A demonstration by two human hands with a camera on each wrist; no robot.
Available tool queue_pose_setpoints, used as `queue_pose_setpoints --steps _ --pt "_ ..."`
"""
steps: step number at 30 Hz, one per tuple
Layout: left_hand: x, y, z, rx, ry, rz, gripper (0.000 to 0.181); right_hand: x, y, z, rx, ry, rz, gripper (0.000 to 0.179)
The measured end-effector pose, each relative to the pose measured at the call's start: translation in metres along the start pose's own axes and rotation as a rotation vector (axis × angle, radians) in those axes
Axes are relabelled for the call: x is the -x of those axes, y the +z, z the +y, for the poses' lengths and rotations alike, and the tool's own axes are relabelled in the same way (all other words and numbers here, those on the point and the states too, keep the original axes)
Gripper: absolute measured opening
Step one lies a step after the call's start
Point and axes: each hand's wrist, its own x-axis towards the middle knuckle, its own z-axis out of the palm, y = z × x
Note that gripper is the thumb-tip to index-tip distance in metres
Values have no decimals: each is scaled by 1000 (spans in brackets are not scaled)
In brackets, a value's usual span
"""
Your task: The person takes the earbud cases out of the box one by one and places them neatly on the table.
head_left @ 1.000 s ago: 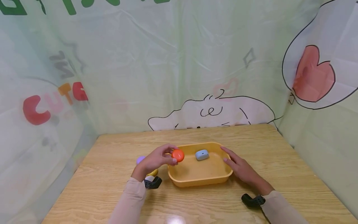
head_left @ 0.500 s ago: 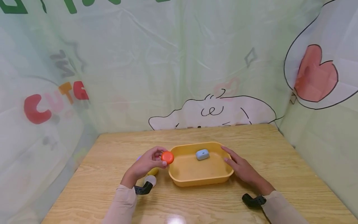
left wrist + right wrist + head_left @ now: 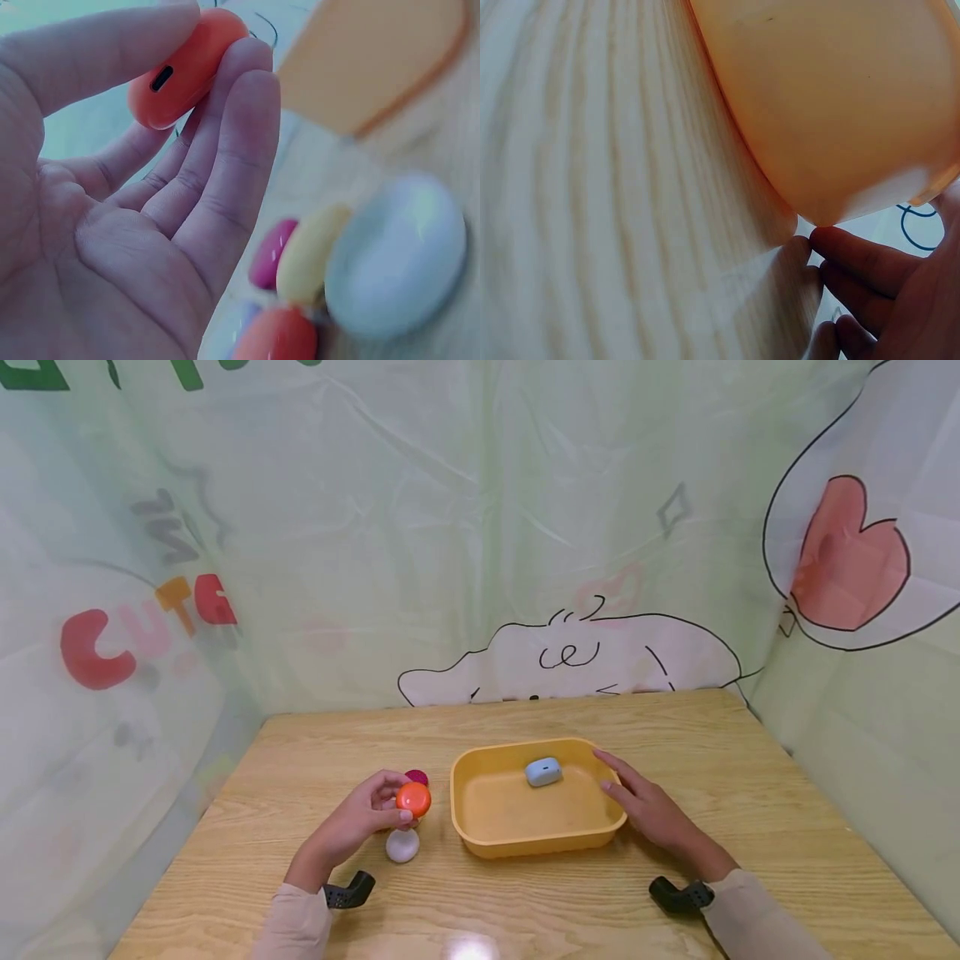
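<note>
My left hand (image 3: 348, 827) pinches an orange earbud case (image 3: 413, 800) above the table, left of the yellow tray (image 3: 517, 843). In the left wrist view a dark slot shows on the orange case (image 3: 187, 67), between thumb and fingertips. A light-blue earbud case (image 3: 543, 772) lies inside the tray toward its back. At the tray's right end, my right hand (image 3: 645, 810) holds the wall, its thumb over the rim and its fingertips against the outside. The right wrist view shows those fingers (image 3: 866, 259) at the tray's lower corner.
A white rounded piece (image 3: 402, 846) and a magenta one (image 3: 417, 776) lie near my left hand. The left wrist view also shows a yellow piece (image 3: 307, 259) and a red one (image 3: 279, 336). Behind the wooden table (image 3: 570, 910) hangs a printed curtain (image 3: 375, 543).
My left hand has moved left and toward me with the orange earbud case, from over the tray's left rim to beside the tray. My right hand and the tray have stayed put.
</note>
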Motion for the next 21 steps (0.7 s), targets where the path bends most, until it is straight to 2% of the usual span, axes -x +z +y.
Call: queue_pose_setpoints --steps 6,12,17,21 --pt "18 -12 -15 -30 -3 34 51 1 -1 -2 -2 0 -3 56" --pt "36 -22 -26 -50 -40 63 53 2 1 -2 5 -8 -1 55" --pt "43 -31 -30 -67 -70 87 54 1 0 -2 8 -12 6 55" --pt "46 -36 -34 -78 -112 58 53 2 0 -1 9 -13 7 55"
